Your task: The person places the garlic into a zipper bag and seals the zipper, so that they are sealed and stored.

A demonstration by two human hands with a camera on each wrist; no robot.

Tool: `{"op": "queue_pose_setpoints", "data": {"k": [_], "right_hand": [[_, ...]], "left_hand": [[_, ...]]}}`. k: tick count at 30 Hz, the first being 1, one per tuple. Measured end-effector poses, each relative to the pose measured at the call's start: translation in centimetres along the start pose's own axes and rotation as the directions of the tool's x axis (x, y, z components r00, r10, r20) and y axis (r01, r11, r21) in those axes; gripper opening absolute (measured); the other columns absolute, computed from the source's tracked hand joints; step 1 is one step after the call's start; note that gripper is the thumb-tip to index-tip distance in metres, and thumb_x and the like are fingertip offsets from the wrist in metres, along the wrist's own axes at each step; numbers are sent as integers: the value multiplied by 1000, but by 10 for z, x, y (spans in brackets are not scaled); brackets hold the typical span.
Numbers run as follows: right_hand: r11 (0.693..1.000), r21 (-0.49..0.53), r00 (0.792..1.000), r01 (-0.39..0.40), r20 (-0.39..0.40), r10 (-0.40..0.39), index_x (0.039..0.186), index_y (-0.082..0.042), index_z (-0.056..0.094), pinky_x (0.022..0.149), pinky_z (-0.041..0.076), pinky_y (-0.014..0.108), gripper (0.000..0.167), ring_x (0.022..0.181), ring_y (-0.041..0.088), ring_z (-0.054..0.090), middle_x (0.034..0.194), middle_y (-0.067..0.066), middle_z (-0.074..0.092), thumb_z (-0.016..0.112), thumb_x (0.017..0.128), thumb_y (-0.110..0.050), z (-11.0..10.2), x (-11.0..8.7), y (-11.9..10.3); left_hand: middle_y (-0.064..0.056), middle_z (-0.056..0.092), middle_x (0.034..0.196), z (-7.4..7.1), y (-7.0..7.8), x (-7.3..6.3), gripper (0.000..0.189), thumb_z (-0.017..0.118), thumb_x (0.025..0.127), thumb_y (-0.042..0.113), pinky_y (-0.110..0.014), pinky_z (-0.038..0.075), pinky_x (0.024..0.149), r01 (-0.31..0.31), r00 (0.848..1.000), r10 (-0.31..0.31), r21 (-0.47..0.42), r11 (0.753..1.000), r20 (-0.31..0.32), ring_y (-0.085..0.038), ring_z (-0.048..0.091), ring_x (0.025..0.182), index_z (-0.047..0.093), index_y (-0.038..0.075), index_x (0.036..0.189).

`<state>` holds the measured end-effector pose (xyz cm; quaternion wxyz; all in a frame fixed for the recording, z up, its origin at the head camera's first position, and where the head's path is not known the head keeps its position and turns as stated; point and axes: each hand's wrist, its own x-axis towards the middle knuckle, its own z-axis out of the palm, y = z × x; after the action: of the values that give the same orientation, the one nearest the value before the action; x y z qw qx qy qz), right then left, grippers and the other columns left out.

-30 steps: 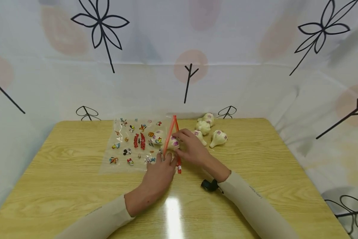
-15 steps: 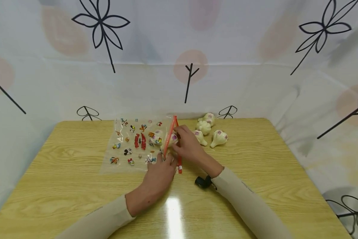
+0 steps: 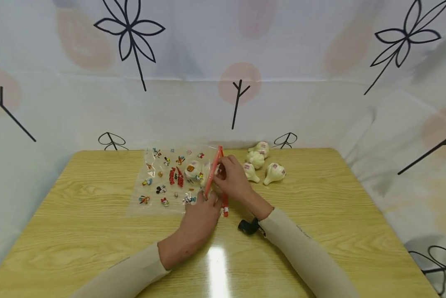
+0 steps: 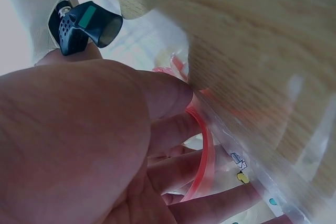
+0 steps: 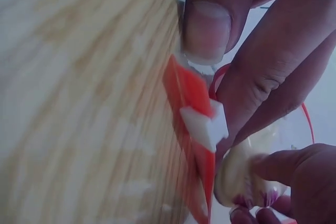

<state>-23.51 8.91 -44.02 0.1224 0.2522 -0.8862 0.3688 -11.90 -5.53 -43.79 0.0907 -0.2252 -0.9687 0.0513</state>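
Note:
A clear zip bag (image 3: 153, 194) with cartoon prints and a red zip edge lies flat, its mouth facing right. One garlic bulb (image 3: 193, 169) is inside it. My left hand (image 3: 201, 219) holds the near side of the mouth, thumb and fingers on either side of the film in the left wrist view. My right hand (image 3: 234, 178) reaches into the parted mouth and grips a second garlic bulb (image 5: 247, 174), partly hidden behind the red edge in the head view. In the right wrist view, a white zip slider (image 5: 205, 124) sits by the left fingers.
Several garlic bulbs (image 3: 275, 173) lie on the wooden table (image 3: 319, 198) right of my right hand. A black wrist camera (image 3: 249, 227) hangs under the right wrist. A patterned white cloth (image 3: 193, 111) stands behind the table.
My right hand has moved left, carrying its garlic bulb from the bag's mouth further inside. The left hand has stayed at the bag's edge.

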Motion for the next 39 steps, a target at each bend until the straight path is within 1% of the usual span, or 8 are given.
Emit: {"op": "queue_pose_setpoints", "data": {"k": [5,9,12,17,24,31,35,39], "right_hand": [[999,21,999,-40,-6,40,105,-1,65,69,52,36,19,81,25,57,96,16,59,78,94,-10,5,6,1],[995,47,996,-87,-7,87,99,-4,63,63,48,33,17,73,22,57,85,10,63,78,92,-9,11,12,3],[986,94,991,-136,1,137,102,-5,64,63,51,32,18,71,21,61,83,8,68,78,91,-6,14,15,3],[974,135,982,-184,-14,188,109,-2,68,70,58,35,20,78,24,70,89,11,73,78,92,-8,20,17,0],[968,172,979,-181,-59,194,103,-2,74,75,63,41,12,83,29,75,91,14,77,78,94,-10,24,19,-1],[957,220,982,-188,28,186,112,-5,79,75,63,40,21,86,28,76,94,12,79,74,92,-5,23,12,0],[965,214,988,-152,51,145,110,-4,79,78,64,41,20,89,28,77,96,13,79,70,92,-3,20,10,1],[964,233,990,-128,81,112,107,-4,78,82,64,40,15,92,26,78,99,13,79,67,98,-9,16,6,3]], "left_hand": [[-8,61,139,1,0,1,31,62,107,16,-60,64,68,5,1000,-5,10,1000,-18,-44,61,128,70,11,137],[-9,62,140,0,0,1,31,62,107,15,-60,64,68,4,1000,-4,16,1000,-25,-44,62,128,70,11,136],[-10,62,141,-1,0,1,31,61,108,14,-60,64,68,9,1000,-9,9,1000,-19,-44,61,129,70,11,137],[-10,61,144,-2,0,1,31,61,108,16,-60,64,68,6,1000,-6,10,1000,5,-43,60,130,70,13,137],[-10,61,144,-2,2,2,32,59,109,16,-59,64,67,-1,1000,1,20,1000,6,-42,61,128,69,12,139],[-9,61,144,-2,1,0,31,59,108,16,-59,64,68,4,1000,-4,9,1000,26,-42,60,129,69,12,138],[-10,61,143,-2,1,0,28,58,108,15,-59,64,67,-4,1000,4,12,1000,15,-42,61,128,70,11,134],[-9,62,141,0,1,-1,27,60,108,15,-58,64,67,3,1000,-3,15,1000,3,-42,61,127,72,11,132]]}}
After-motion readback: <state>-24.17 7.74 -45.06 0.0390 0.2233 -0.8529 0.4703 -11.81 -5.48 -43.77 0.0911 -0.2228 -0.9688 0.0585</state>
